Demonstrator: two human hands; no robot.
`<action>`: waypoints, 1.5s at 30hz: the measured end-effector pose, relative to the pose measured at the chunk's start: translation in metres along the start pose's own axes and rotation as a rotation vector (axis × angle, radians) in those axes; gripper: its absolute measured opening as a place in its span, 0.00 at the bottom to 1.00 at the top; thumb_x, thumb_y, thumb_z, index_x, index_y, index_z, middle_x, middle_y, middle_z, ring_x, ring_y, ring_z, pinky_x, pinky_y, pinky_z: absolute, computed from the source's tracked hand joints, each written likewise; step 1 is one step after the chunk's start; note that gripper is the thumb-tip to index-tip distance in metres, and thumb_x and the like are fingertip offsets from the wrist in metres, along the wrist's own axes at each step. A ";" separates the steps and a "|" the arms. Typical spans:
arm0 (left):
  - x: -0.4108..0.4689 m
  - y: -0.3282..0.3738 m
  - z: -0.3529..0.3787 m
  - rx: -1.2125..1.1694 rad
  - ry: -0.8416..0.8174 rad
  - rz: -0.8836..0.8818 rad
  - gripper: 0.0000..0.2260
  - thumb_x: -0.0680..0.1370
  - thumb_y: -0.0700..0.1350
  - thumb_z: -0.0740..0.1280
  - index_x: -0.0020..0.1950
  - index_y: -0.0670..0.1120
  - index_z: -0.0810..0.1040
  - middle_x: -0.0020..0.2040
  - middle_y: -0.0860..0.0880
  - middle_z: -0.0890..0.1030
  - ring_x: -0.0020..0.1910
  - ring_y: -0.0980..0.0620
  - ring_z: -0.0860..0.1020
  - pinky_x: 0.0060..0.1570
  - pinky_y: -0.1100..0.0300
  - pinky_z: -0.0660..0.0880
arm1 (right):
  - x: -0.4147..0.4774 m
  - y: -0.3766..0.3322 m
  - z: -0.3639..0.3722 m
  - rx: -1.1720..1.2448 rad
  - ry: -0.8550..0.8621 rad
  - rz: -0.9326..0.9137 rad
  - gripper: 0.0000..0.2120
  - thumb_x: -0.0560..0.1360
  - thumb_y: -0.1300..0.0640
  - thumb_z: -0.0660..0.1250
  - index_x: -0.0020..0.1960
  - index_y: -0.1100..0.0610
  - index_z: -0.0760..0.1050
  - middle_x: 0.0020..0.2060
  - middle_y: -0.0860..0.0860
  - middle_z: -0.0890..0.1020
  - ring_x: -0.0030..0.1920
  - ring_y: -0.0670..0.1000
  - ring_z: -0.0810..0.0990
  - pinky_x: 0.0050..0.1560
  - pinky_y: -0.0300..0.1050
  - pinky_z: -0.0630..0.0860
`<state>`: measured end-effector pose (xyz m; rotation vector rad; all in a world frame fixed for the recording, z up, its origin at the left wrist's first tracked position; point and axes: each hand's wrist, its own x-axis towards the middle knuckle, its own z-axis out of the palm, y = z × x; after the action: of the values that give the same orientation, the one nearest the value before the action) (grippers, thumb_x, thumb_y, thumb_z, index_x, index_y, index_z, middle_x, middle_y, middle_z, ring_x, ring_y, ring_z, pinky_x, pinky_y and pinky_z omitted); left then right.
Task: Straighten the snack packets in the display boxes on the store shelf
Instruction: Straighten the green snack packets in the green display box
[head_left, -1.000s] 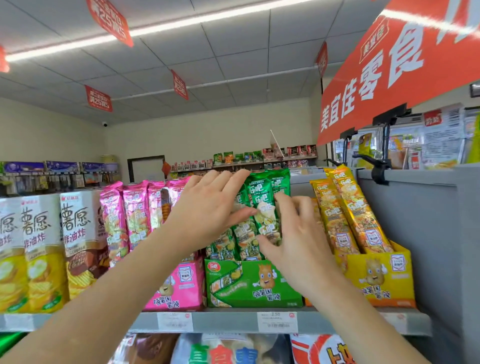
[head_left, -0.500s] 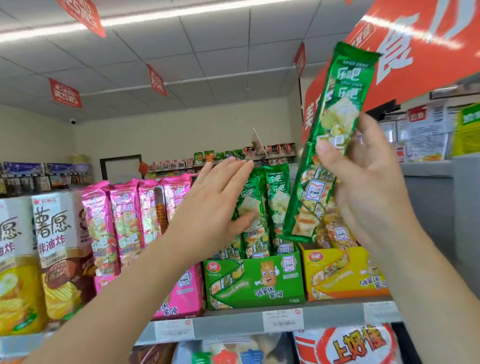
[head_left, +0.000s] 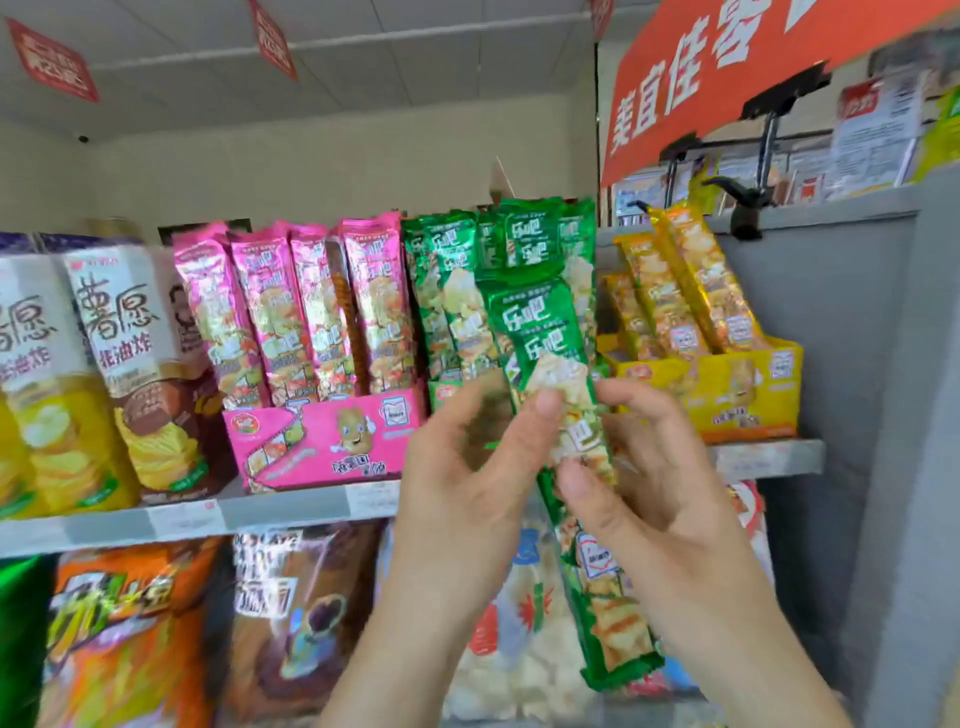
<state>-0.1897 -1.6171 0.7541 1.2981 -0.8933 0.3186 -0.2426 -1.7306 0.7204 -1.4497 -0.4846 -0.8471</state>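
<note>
Green and glossy, a long foil snack packet (head_left: 540, 332) is held out of its box and in front of the store shelf, pinched in both hands. The left hand (head_left: 467, 467) has its thumb on the packet's printed face and its fingers curled behind. The right hand (head_left: 660, 493) pinches lower down, thumb in front and fingers behind. The packet slants, with its top toward the upper left and its lower end hanging past the grey metal shelf edge (head_left: 208, 514), in front of the bagged snacks below.

Behind its top, more green foil packets (head_left: 447, 291) stand upright and close together in a green cardboard display box (head_left: 441, 389), which the hands mostly hide. Just to the left, a pink cardboard display box (head_left: 322, 441) holds a row of upright pink foil packets (head_left: 311, 306). To the right, yellow foil packets (head_left: 680, 291) lean leftward in a yellow cardboard display box (head_left: 748, 395). Tall white-and-yellow crisp cartons (head_left: 130, 364) fill the shelf's left end. A red hanging banner with white characters (head_left: 727, 67) is overhead.
</note>
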 end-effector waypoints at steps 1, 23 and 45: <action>-0.004 -0.004 -0.003 -0.050 0.023 -0.040 0.21 0.76 0.52 0.67 0.46 0.32 0.73 0.38 0.35 0.75 0.41 0.52 0.71 0.41 0.54 0.67 | -0.008 0.001 0.000 -0.022 -0.007 0.054 0.18 0.74 0.49 0.71 0.61 0.38 0.71 0.55 0.42 0.81 0.52 0.42 0.82 0.49 0.32 0.76; -0.027 -0.030 -0.038 -0.573 0.196 -0.289 0.06 0.68 0.44 0.70 0.32 0.48 0.84 0.32 0.54 0.79 0.30 0.60 0.74 0.28 0.69 0.70 | -0.096 -0.004 -0.021 -0.368 0.165 0.462 0.18 0.62 0.24 0.60 0.37 0.33 0.80 0.31 0.37 0.83 0.30 0.33 0.79 0.37 0.32 0.75; -0.026 -0.023 0.034 -0.505 0.274 -0.139 0.07 0.73 0.48 0.69 0.41 0.45 0.83 0.38 0.48 0.82 0.38 0.52 0.77 0.42 0.59 0.77 | -0.092 -0.019 -0.087 -0.474 -0.029 0.344 0.25 0.63 0.28 0.69 0.55 0.39 0.73 0.49 0.46 0.83 0.41 0.48 0.83 0.40 0.46 0.80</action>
<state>-0.2043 -1.6482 0.7194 0.8185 -0.5945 0.1421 -0.3319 -1.7943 0.6556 -1.9136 -0.0439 -0.6875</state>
